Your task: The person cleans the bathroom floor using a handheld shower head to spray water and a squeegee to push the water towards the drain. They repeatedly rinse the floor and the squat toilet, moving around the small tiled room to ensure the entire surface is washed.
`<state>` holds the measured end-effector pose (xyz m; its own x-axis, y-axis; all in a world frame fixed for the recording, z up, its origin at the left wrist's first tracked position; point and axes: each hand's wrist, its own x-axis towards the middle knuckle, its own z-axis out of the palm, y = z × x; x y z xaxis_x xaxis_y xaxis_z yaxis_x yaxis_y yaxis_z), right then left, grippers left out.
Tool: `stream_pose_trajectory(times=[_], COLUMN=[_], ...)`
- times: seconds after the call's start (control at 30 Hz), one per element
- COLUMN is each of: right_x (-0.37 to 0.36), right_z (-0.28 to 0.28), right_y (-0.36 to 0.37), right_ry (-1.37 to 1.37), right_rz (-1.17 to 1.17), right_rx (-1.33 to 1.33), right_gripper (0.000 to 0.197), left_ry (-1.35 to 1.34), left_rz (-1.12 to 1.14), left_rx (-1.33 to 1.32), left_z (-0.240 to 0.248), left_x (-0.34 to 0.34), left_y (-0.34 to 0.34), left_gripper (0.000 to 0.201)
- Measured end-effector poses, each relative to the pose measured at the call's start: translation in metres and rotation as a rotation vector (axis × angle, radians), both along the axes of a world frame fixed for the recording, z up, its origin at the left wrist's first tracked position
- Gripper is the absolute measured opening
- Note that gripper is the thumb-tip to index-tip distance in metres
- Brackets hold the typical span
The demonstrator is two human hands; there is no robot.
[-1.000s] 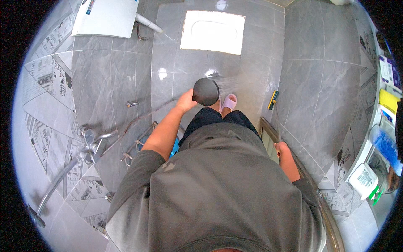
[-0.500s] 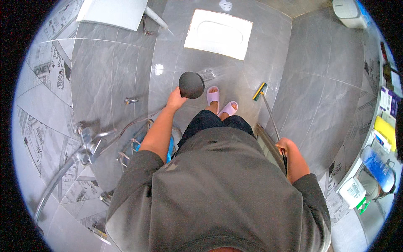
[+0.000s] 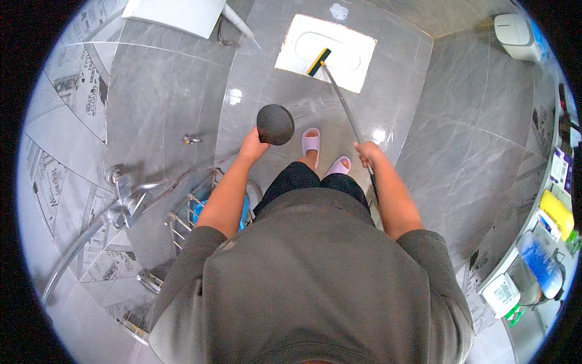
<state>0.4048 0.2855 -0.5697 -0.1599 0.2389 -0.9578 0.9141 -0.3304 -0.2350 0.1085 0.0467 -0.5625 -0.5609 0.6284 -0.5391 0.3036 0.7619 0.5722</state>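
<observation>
In my left hand [image 3: 252, 147], fingers closed round its handle, is a round dark shower head [image 3: 275, 125]; faint streaks of water show on the floor past it. My right hand [image 3: 371, 155] grips the long grey pole of a floor brush [image 3: 343, 97]. The brush head [image 3: 319, 62], dark with a yellow strip, is over the white squat toilet [image 3: 291, 60] set in the floor ahead. Whether the bristles touch the toilet I cannot tell.
My feet in pink slippers [image 3: 311, 140] stand on wet grey tiles. Shower pipes and a tap [image 3: 124, 203] are on the left wall, near a metal rack with a blue basin [image 3: 245, 212]. A white sink [image 3: 176, 15] is far left; bottles [image 3: 539, 255] line a right-hand shelf.
My right hand has moved forward and left, carrying the brush head from the floor on the right to over the squat toilet. My left hand keeps hold of the shower head, almost in place.
</observation>
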Motion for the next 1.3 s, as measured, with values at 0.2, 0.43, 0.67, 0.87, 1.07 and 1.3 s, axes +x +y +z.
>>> stream_pose_trajectory(times=[0.2, 0.43, 0.67, 0.87, 1.07, 1.3], right_x=[0.122, 0.22, 0.233, 0.155, 0.061, 0.144], right_z=[0.038, 0.031, -0.007, 0.018, 0.012, 0.004], right_y=[0.011, 0.056, 0.116, 0.115, 0.14, 0.203], right_ry=[-0.31, -0.668, -0.534, -0.26, -0.211, -0.288], right_rz=[0.313, 0.084, 0.455, 0.339, 0.468, 0.231], right_rx=[0.374, 0.122, -0.079, 0.163, 0.13, 0.418], right_gripper=[0.05, 0.045, 0.055, 0.049, 0.048, 0.04], left_ry=[0.012, -0.01, -0.038, -0.054, 0.007, 0.013], left_rz=[0.11, -0.013, -0.1, -0.019, 0.122, 0.304], left_rx=[-0.048, -0.031, 0.01, -0.046, -0.089, -0.065], left_z=[0.041, 0.016, 0.031, 0.024, 0.019, 0.028], left_x=[0.003, 0.022, 0.058, 0.063, 0.045, 0.025], left_y=[0.025, 0.051, 0.103, 0.134, 0.172, 0.172], left_gripper=[0.044, 0.048, 0.048, 0.048, 0.05, 0.049])
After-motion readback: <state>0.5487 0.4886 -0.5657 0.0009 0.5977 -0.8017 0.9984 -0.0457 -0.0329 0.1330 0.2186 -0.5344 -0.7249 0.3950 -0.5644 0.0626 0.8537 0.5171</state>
